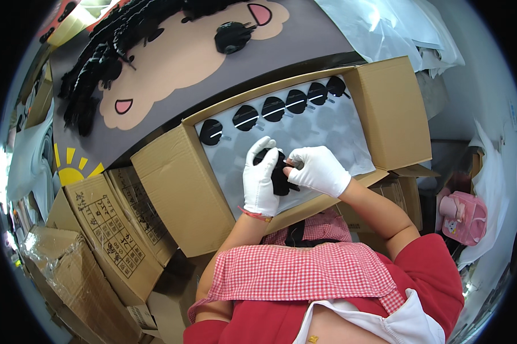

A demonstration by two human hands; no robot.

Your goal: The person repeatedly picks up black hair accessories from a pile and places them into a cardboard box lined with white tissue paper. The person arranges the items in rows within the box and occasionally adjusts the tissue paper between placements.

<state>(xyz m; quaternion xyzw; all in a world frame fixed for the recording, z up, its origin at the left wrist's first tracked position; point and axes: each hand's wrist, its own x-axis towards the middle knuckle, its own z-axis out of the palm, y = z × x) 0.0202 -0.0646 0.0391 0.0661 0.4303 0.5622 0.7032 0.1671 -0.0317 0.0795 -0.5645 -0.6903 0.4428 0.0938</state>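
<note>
Both my hands wear white gloves above an open cardboard box (166,195). My left hand (261,182) is wrapped round a bundle of dark lenses (279,179), glossy black rounded pieces partly hidden by the fingers. At the bundle's right side my right hand (318,171) is closed, its bare thumb and fingertip pinching at the edge of the pieces. Inside the box, a row of single dark lenses (274,109) with small clear tabs lies along the far side on a translucent white sheet (350,146). More round shapes show faintly through that sheet.
Beyond the box, a grey table mat (195,94) with cartoon print carries a heap of black lenses (98,69) and a smaller black cluster (234,38). Clear plastic sheeting (384,28) lies at far right. Cardboard cartons (112,229) stand left; a pink bag (466,218) sits right.
</note>
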